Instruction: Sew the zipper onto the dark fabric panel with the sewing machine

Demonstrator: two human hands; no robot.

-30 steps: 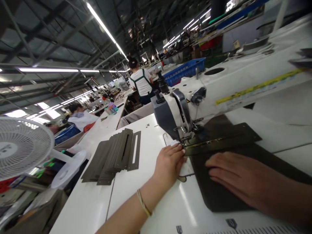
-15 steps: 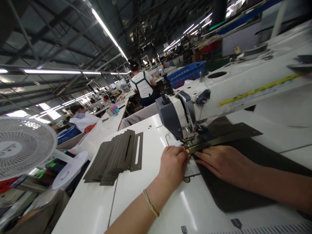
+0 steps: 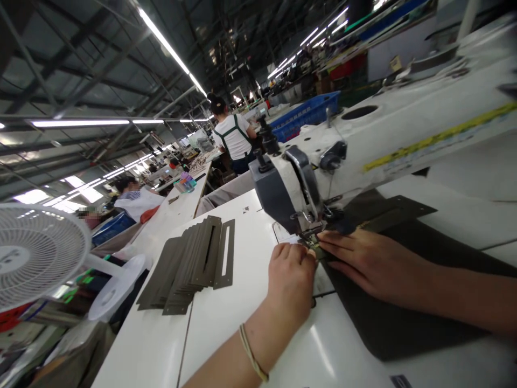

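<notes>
Cloth point(image 3: 391, 328) lies at lower right, partly under the machine point(image 3: 363, 140). Left hand point(image 3: 293, 280) curls at centre, pinch unclear; right hand point(image 3: 377, 264) rests flat, extended, on the cloth.

Above me I see a dark roof point(image 3: 100, 59) with many metal beams point(image 3: 26, 53), and under it the long tube lights point(image 3: 163, 40) run far into the hall. On my left side, low down, bright panes point(image 3: 30, 196), which look like windows, shine white. My white desk point(image 3: 141, 345) gives back the light in a pale streak point(image 3: 323, 350). Beyond it, another long desk point(image 3: 172, 212) reaches deeper into the room. A white fan point(image 3: 52, 248) is at my left.
</notes>
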